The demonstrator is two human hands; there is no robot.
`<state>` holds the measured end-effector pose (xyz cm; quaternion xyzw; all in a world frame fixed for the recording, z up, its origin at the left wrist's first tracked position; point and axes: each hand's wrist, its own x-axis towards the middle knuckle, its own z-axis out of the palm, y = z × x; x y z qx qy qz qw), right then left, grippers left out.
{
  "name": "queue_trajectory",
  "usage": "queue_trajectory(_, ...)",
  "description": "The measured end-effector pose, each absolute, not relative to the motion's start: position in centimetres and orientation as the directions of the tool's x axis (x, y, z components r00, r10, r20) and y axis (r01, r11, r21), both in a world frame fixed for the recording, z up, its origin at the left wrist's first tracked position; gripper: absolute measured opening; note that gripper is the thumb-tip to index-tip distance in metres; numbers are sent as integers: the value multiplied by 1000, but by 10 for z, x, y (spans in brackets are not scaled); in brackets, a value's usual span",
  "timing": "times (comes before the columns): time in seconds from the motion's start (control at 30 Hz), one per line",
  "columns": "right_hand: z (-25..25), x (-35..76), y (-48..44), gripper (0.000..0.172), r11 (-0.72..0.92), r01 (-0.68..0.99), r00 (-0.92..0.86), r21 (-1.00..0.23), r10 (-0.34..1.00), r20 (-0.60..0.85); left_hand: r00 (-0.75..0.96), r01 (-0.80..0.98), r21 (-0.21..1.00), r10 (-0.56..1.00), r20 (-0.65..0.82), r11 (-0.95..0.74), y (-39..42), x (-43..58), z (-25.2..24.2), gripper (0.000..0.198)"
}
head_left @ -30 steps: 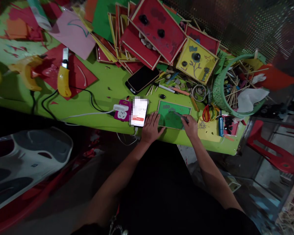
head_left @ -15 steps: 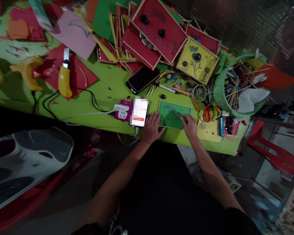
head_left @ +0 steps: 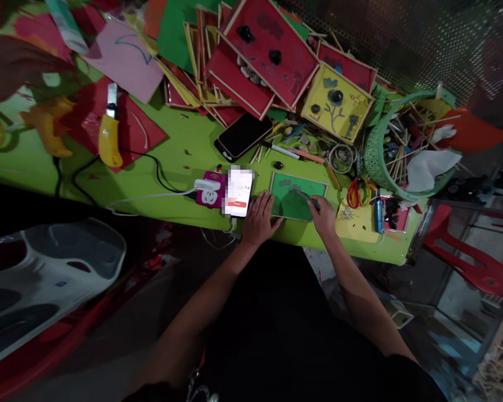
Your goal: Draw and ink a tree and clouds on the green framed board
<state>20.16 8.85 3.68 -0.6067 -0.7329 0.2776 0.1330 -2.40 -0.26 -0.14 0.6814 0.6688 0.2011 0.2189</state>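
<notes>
Head camera looks down on a lime-green work table crowded with craft supplies, and both hands work at its near edge. The left hand lies flat and open, fingers spread, pressing down the left side of a small green card framed with thin wooden sticks. The right hand is closed around a slim dark pen-like tool whose tip rests on the green card's surface, right of its middle. That card lies at the near edge, between a lit white smartphone on its left and a yellow paper sheet with a small drawing on its right. Faint darker shapes show near the card's top left, so the decoration seems begun but sparse; most of the face looks bare, and it carries none of the pebbles seen on the finished red stick-framed panels and the yellow framed panel piled toward the far edge. Red-handled scissors and a green plastic basket of sticks sit near the right end, a black phone lies mid-table, and a yellow glue gun rests toward the left.
</notes>
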Motion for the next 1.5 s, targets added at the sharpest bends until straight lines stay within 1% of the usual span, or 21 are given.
queue_trajectory(0.13, 36, 201, 88, 34, 104, 818, -218, -565, 966, -137, 24, 816, 578, 999, -30, -2, -2, -24, -2, 78)
queue_trajectory(0.33, 36, 201, 86, 35, 99, 818, -208, -566, 969, -131, 28, 832, 554, 1000, -4, -21, -2, -25, 0, 75)
queue_trajectory(0.5, 37, 201, 85, 35, 92, 819, -204, -567, 969, -138, 27, 821, 571, 999, -22, -10, -3, -25, -2, 77)
queue_trajectory(1.1, 36, 199, 85, 32, 94, 814, -202, -573, 971, -128, 16, 849, 528, 1000, 12, -20, -1, -24, 2, 74)
queue_trajectory(1.23, 35, 198, 85, 34, 98, 813, -205, -574, 971, -125, 19, 840, 543, 1000, -16, -7, -1, -24, 1, 74)
queue_trajectory(1.5, 37, 202, 85, 36, 96, 820, -203, -564, 970, -130, 16, 848, 529, 1000, -7, -10, -2, -24, 1, 73)
